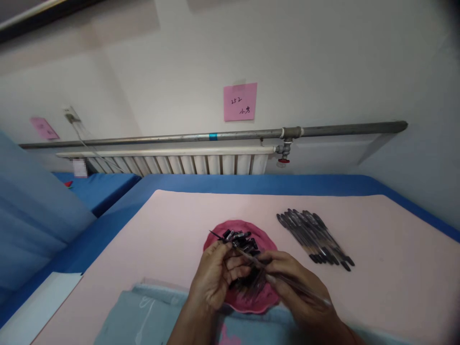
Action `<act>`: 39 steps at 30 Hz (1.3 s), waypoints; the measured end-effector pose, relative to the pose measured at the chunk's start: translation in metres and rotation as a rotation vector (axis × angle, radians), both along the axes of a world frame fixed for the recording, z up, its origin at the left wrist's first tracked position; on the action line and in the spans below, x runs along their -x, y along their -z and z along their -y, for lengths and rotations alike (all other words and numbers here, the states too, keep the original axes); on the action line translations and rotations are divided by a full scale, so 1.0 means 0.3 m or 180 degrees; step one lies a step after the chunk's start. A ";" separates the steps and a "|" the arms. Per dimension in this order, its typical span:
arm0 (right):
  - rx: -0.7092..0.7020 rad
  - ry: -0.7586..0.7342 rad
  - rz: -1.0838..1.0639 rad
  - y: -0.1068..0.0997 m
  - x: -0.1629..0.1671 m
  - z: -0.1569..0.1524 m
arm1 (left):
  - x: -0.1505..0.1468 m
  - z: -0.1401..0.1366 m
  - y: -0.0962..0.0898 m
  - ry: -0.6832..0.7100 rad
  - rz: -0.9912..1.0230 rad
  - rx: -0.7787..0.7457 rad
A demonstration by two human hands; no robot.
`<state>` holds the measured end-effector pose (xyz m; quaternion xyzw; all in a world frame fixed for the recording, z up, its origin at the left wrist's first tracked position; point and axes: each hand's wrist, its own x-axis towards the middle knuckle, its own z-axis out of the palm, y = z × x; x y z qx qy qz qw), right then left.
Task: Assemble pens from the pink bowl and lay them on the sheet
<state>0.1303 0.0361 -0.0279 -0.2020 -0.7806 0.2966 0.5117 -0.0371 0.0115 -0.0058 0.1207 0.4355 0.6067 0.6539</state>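
Observation:
Over a pink scalloped plate (237, 225), my two hands meet around a slim pen. Thumb and fingers of my left hand (217, 270) pinch a thin pen refill, its dark end (216, 235) sticking out to the upper left. My right hand (298, 282) is closed on a clear pen barrel (305, 290), which slants down to the right across the palm and is blurred at its end. Black pen caps (247, 242) and clear pen parts (251, 290) are heaped in the plate, partly covered by my hands.
Several capped pens (312, 235) lie side by side on the pink mat (172, 230), right of the plate. A folded blue-green cloth (143, 311) lies at the front edge. White paper (43, 302) is at the left. Behind the blue table edge (251, 183) stands a radiator (201, 164).

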 end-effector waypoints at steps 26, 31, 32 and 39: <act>0.1246 0.0083 0.0797 -0.023 0.010 -0.013 | 0.042 0.008 -0.013 -0.0128 -0.0819 -0.0363; 0.1877 -0.0254 0.1257 -0.053 0.028 -0.002 | 0.021 0.028 -0.025 0.0169 -0.1457 -0.0822; 0.1907 -0.0256 0.1326 -0.055 0.031 0.000 | 0.016 0.030 -0.027 0.0241 -0.1509 -0.0901; 0.2152 -0.0105 0.0758 -0.029 0.030 -0.003 | 0.038 0.032 -0.039 0.0370 -0.1768 -0.1037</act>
